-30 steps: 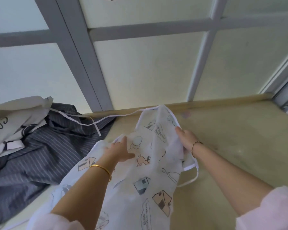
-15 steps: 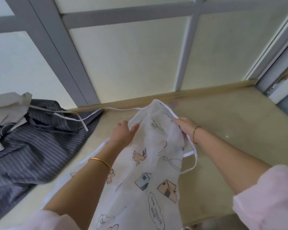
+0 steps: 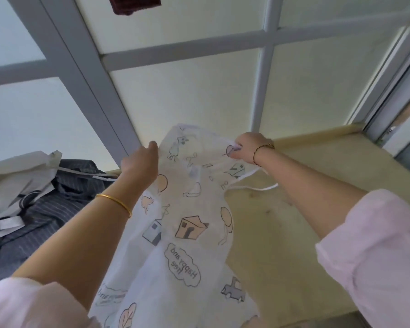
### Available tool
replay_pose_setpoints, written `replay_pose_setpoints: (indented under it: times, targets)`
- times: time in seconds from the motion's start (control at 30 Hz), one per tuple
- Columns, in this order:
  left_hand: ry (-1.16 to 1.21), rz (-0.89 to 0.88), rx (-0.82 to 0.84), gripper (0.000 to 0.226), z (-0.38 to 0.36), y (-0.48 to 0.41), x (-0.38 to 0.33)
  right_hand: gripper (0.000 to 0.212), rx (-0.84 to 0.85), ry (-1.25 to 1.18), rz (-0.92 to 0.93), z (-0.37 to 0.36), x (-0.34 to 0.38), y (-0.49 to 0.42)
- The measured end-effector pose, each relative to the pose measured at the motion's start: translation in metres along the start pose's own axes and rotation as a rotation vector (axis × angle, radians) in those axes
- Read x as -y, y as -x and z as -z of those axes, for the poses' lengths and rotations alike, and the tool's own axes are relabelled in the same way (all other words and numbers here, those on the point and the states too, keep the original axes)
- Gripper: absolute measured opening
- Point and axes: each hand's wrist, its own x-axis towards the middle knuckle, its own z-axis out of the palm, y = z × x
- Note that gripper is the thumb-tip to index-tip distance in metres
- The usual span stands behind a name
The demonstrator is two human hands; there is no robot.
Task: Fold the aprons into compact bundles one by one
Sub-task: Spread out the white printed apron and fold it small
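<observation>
Above the pale table (image 3: pixel 294 233), printed apron (image 3: pixel 187 233) lifted and spread between two hands, its lower part trailing toward the near edge. Right hand (image 3: pixel 247 147) closed in a fist on the far right corner; left hand (image 3: pixel 140 163) gripping the far left edge, fingers hidden behind the cloth. White tie (image 3: pixel 253 187) hanging beneath the right wrist. At left, striped dark apron (image 3: pixel 45 209) heaped with a white one (image 3: pixel 14 178) on top, near the window frame (image 3: pixel 85 74).

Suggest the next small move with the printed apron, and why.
Probably lower the printed apron flat onto the bare wooden table. The left hand and right hand hold its top edge up unfolded, and the striped apron covers the left side.
</observation>
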Motion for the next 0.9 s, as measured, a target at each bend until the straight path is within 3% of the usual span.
replay_pose_setpoints:
  times: [0.1, 0.17, 0.23, 0.33, 0.4, 0.47, 0.57, 0.67, 0.77, 0.9]
  targets:
    - [-0.028, 0.02, 0.026, 0.087, 0.009, 0.001, 0.001, 0.037, -0.031, -0.172, 0.092, -0.003, 0.014, -0.005]
    - [0.086, -0.206, -0.149, 0.105, 0.026, 0.0, -0.015, 0.03, 0.006, -0.313, 0.215, 0.0, 0.031, -0.001]
    - [0.156, -0.465, -0.229, 0.106, 0.046, -0.001, -0.037, 0.024, 0.005, -0.443, 0.305, 0.006, 0.048, 0.005]
    - [0.039, -0.454, -0.09, 0.068, 0.06, -0.007, -0.05, 0.009, -0.113, -0.488, 0.349, 0.01, 0.057, 0.007]
    - [0.028, -0.348, -0.068, 0.029, 0.056, -0.01, -0.042, 0.024, -0.312, -0.321, 0.241, 0.007, 0.045, 0.006]
    - [0.132, -0.23, -0.013, 0.018, 0.049, -0.014, -0.028, 0.029, -0.537, -0.186, 0.035, 0.0, 0.026, 0.013]
    - [0.328, -0.061, 0.022, 0.016, 0.04, -0.017, -0.004, 0.018, -0.654, -0.367, -0.126, -0.026, 0.008, 0.033]
    - [0.527, 0.077, 0.035, 0.027, 0.041, -0.01, 0.01, 0.009, -0.434, -0.351, -0.085, -0.064, 0.016, 0.059]
    - [0.506, 0.128, -0.046, 0.02, 0.045, -0.004, 0.015, 0.038, -0.063, -0.179, 0.018, -0.096, 0.041, 0.072]
    - [0.771, 0.18, -0.072, 0.016, 0.055, 0.003, 0.019, 0.045, 0.342, -0.508, -0.008, -0.12, 0.064, 0.066]
